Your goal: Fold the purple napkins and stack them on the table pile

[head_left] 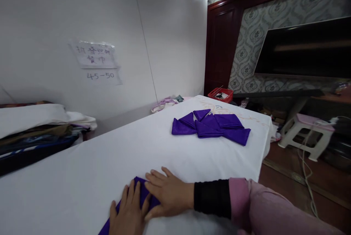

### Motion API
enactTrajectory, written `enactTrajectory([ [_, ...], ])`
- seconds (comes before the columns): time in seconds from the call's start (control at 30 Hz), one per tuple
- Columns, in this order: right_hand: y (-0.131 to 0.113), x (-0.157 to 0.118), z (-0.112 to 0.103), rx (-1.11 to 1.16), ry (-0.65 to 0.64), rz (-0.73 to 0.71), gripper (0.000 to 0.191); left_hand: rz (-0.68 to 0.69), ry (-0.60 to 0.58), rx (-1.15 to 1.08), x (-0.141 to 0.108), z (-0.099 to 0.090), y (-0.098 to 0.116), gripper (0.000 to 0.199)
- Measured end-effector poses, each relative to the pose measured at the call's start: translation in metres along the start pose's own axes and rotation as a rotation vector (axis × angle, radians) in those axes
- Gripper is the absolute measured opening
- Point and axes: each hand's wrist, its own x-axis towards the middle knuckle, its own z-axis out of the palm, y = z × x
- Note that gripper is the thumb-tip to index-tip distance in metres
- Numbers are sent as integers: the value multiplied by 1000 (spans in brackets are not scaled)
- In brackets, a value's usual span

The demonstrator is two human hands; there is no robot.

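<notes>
A purple cloth napkin (141,194), partly folded, lies on the white-covered table near its front. My left hand (128,211) rests on it with the fingers laid out flat and slightly parted. From the right, my right hand (168,193) presses on the napkin's right side, its fingers spread. Both palms hide much of the cloth, and the lower end runs out of the picture. Farther back on the table, several purple napkins folded into triangles (210,125) sit close together, some overlapping.
The white tablecloth (131,143) spreads around my hands. At the left is a stack of folded fabrics (41,129). A red basket (221,95) stands beyond the far end. Right of the table are a plastic stool (307,132) and a white cable (305,169).
</notes>
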Motion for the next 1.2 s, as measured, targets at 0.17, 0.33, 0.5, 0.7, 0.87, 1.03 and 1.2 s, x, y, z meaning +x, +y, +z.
enactTrajectory([
  [0.17, -9, 33, 5, 26, 15, -116, 75, -11, -29, -10, -3, -5, 2, 53],
  [0.33, 8, 39, 27, 157, -104, -85, 81, -50, -8, -71, -1, -6, 3, 52],
  [0.5, 13, 30, 28, 152, -89, -70, 81, -57, 10, -69, -1, -5, 4, 52],
  [0.7, 14, 18, 32, 84, -85, -49, 83, 40, -57, -16, 0, 11, -20, 51],
  [0.87, 16, 8, 35, 47, -55, -21, 82, -193, -13, -129, 4, 31, -53, 51],
  [1.03, 19, -6, 35, 53, -75, 0, 83, -322, -7, -251, -3, 23, -63, 54],
  [1.2, 25, -22, 41, -12, -163, 51, 82, -437, 47, -351, -17, 4, -66, 51],
])
